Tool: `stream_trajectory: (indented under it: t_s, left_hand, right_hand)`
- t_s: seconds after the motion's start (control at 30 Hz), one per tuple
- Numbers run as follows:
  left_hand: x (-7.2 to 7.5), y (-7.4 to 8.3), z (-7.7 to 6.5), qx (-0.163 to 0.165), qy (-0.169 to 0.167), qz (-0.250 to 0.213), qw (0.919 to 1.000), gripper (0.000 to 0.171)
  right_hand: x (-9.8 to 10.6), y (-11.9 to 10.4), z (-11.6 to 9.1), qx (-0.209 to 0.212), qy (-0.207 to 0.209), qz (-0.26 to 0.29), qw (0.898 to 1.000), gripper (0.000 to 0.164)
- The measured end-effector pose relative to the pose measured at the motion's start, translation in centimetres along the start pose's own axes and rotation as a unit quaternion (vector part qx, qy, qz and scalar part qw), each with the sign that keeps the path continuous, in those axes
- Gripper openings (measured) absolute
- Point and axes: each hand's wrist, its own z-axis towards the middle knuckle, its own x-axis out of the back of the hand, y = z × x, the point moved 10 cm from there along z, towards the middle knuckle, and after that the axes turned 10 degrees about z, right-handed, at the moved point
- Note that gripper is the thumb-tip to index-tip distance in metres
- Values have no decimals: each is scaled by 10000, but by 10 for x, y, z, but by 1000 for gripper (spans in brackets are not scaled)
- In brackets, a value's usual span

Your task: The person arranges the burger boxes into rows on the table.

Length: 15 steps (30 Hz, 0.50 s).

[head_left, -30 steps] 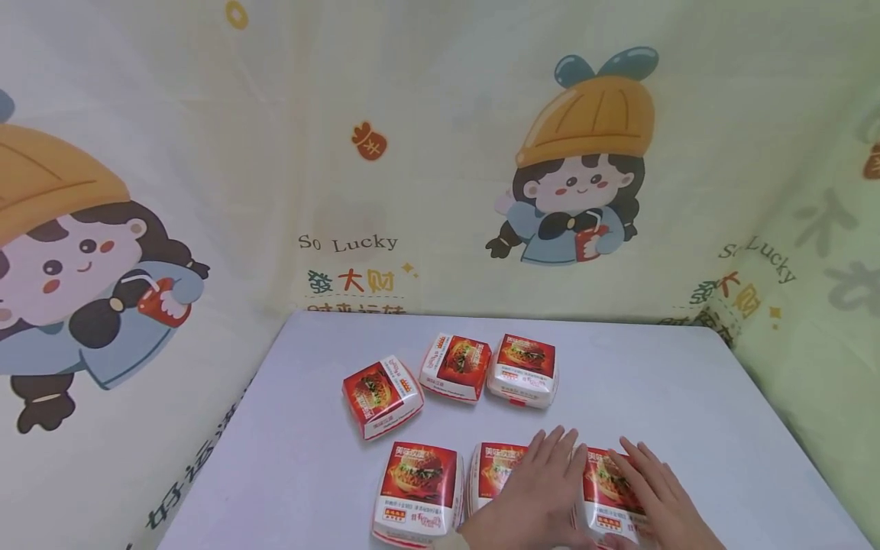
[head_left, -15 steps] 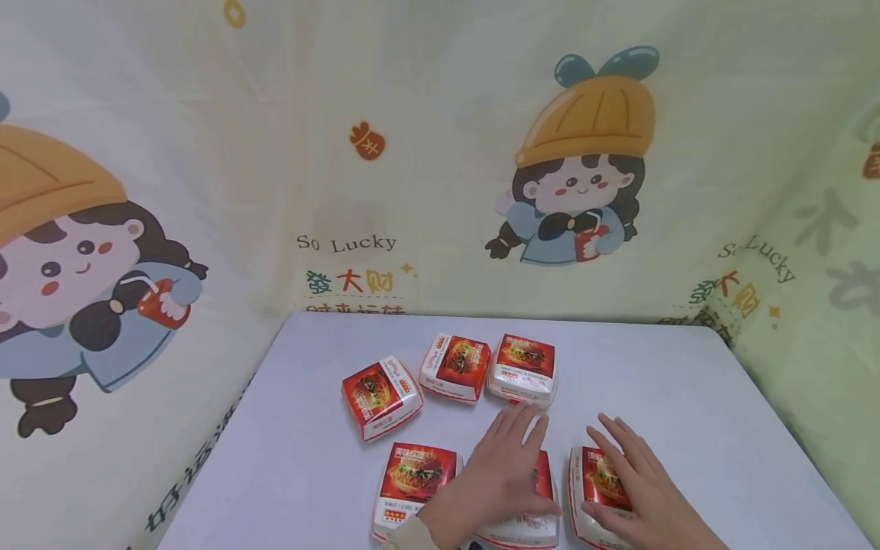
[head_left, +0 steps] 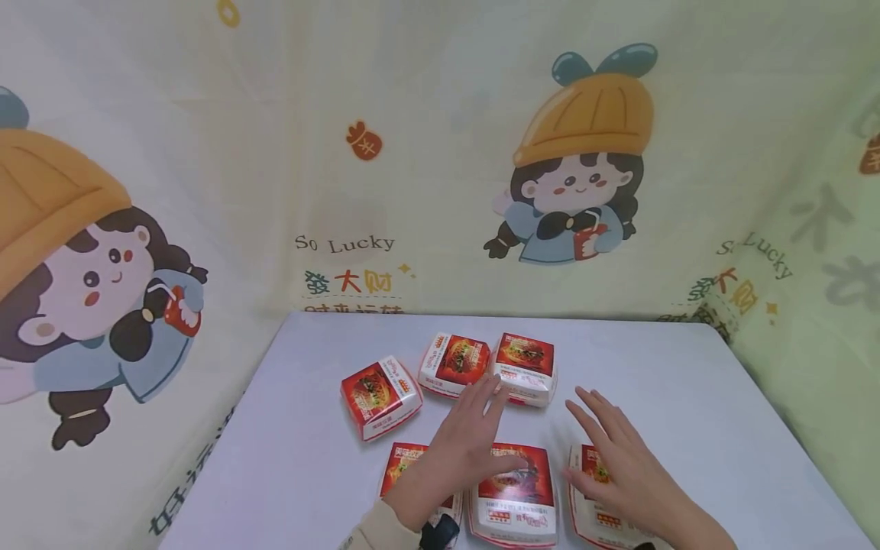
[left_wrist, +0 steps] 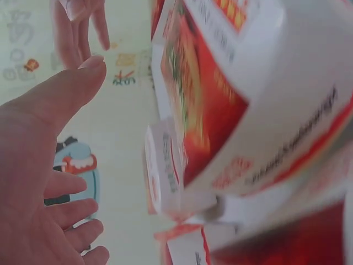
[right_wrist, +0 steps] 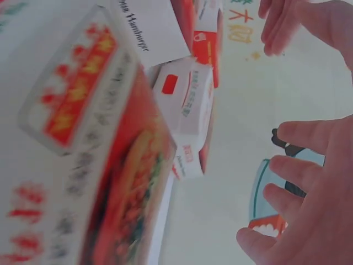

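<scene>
Three red-and-white hamburger boxes stand in a front row: a left box (head_left: 402, 461), a middle box (head_left: 516, 510) and a right box (head_left: 589, 513). My left hand (head_left: 462, 441) is raised with fingers spread, overlapping the left and middle boxes in the head view. Over the right box, my right hand (head_left: 622, 466) hovers with its fingers apart. Both wrist views show the palms holding nothing, beside a close hamburger box (left_wrist: 215, 105) and a blurred box front (right_wrist: 83, 138). Parts of the left and right boxes are hidden behind my hands.
Three more hamburger boxes form the back group: a turned one (head_left: 381, 397) at left, a middle one (head_left: 455, 367) and a right one (head_left: 525, 368), the last two close together. All stand on a white table (head_left: 296, 458). A printed cloth (head_left: 440, 153) hangs behind and beside it.
Both hands have lifted off the front-row boxes and moved left and away from me. The middle box is now uncovered, with a gap between it and the right box.
</scene>
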Motion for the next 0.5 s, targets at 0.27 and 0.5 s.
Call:
stream_trajectory:
  t_s: [0.27,0.5]
  left_hand:
    - [9,-16,11,-37,152,80,9998,100]
    - [12,-19,28,-125,264,444,9986,96]
  right_hand:
    - [-3,0,21,-13,-152,-157,9998,87]
    - [-9,4,40,-72,-317,-142,9994,89]
